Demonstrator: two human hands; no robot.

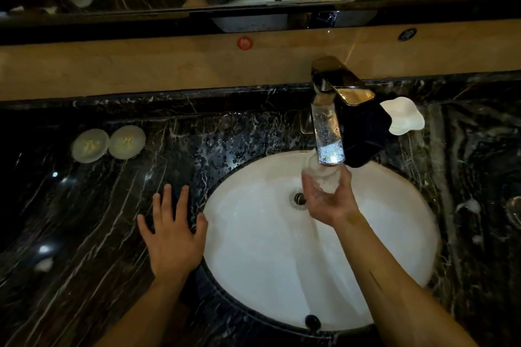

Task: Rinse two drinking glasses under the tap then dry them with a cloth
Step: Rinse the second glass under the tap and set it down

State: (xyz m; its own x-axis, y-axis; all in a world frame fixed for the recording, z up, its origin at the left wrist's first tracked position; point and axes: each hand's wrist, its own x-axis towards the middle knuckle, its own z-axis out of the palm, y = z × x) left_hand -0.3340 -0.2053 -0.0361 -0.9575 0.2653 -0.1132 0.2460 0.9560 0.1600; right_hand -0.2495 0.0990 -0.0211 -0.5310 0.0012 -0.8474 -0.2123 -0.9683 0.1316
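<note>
1 clear drinking glass point(321, 177) sits under the chrome tap spout point(328, 132), over the white oval basin point(253, 262); your right hand point(331, 200) curls round it from below, so you are rinsing. Your left hand point(172, 236) lies flat, fingers spread, on the black marble counter point(84, 220). Next, judge it rinsed and reach for the dark cloth point(363, 135) beside the tap; I cannot make out the 2nd glass

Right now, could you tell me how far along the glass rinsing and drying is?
Nothing looks finished yet. In hand: the right hand holds a glass under the tap; the left hand rests on the counter. Left: a second glass, not clearly visible, then drying, perhaps with the dark cloth.
</note>
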